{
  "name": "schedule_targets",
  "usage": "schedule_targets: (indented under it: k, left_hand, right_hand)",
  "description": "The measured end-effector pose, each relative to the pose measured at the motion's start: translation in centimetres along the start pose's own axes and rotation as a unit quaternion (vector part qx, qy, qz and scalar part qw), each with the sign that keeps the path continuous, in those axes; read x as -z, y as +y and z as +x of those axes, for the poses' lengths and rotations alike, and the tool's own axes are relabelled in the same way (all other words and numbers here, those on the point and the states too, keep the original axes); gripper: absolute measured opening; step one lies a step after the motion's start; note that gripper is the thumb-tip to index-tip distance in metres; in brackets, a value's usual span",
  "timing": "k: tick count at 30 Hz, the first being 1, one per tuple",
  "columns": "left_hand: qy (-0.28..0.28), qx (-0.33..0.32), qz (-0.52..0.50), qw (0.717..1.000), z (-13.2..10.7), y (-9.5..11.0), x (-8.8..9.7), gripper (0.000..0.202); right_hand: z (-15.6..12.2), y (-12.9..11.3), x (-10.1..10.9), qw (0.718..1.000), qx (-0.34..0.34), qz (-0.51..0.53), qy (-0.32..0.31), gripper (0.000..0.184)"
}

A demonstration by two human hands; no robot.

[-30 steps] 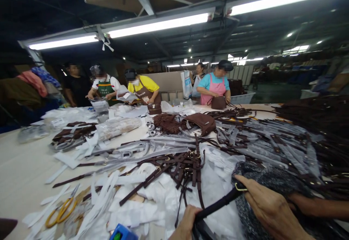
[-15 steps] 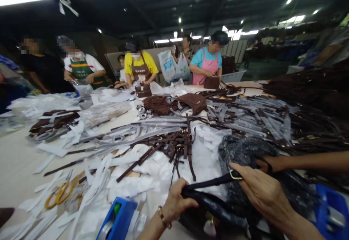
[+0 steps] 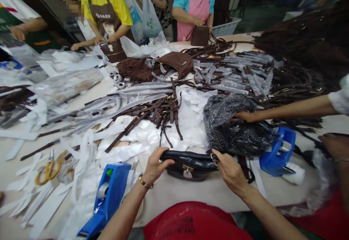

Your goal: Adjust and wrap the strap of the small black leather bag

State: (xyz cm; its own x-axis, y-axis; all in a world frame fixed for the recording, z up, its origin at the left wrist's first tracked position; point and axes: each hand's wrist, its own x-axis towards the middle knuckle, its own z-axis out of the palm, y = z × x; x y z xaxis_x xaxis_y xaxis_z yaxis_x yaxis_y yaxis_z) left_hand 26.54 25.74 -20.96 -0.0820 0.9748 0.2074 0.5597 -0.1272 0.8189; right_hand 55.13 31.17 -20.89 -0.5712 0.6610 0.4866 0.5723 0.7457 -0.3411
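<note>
2 hands, left (image 3: pixel 156 165) and right (image 3: pixel 231 171), clasp black handbag (image 3: pixel 191 160).

The black handbag (image 3: pixel 195 160) is small, dark and glossy, with gold-coloured metal on its front and at its right end. It lies on the worktop (image 3: pixel 191 192) close to the near edge, its long side running left to right. The left hand (image 3: pixel 155 165) grips its left end and the right hand (image 3: pixel 231 171) its right end.
</note>
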Motion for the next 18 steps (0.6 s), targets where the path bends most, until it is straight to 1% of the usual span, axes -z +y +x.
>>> schedule_targets:
  k: [4, 7, 8, 10, 12, 14, 16, 18]
  left_hand:
    - [-0.044, -0.013, 0.048, 0.998, 0.2, 0.1, 0.5, 0.028]
    - [-0.086, -0.008, 0.085, 0.993, 0.5, 0.4, 1.0, 0.028]
    - [-0.098, -0.015, 0.103, 0.990, 0.7, 0.6, 1.2, 0.030]
    - [-0.123, -0.051, 0.144, 0.981, 1.1, 1.2, 1.2, 0.043]
    - [-0.157, -0.103, 0.188, 0.964, 1.6, 2.0, 1.1, 0.056]
    - [-0.202, -0.143, 0.217, 0.944, 2.1, 3.3, 0.8, 0.059]
    - [-0.238, -0.160, 0.227, 0.931, 2.6, 4.8, 0.4, 0.059]
    - [-0.256, -0.171, 0.214, 0.927, 3.3, 6.7, -0.2, 0.058]
  right_hand:
    - [-1.9, -1.2, -1.3, 0.999, -0.014, 0.019, 0.040, 0.055]
    - [-2.4, -1.5, -2.1, 0.998, -0.013, 0.020, 0.063, 0.057]
    - [-2.5, -1.4, -2.3, 0.998, -0.010, 0.017, 0.065, 0.057]
    - [-2.5, -1.3, -2.6, 0.997, -0.007, 0.004, 0.071, 0.058]
    - [-2.5, -1.1, -2.9, 0.997, -0.010, -0.010, 0.075, 0.058]
    - [-2.4, -1.0, -3.0, 0.997, -0.022, -0.015, 0.074, 0.057]
    - [-2.2, -1.2, -2.8, 0.997, -0.032, -0.009, 0.067, 0.055]
    - [-1.6, -1.5, -2.1, 0.998, -0.031, -0.003, 0.063, 0.053]
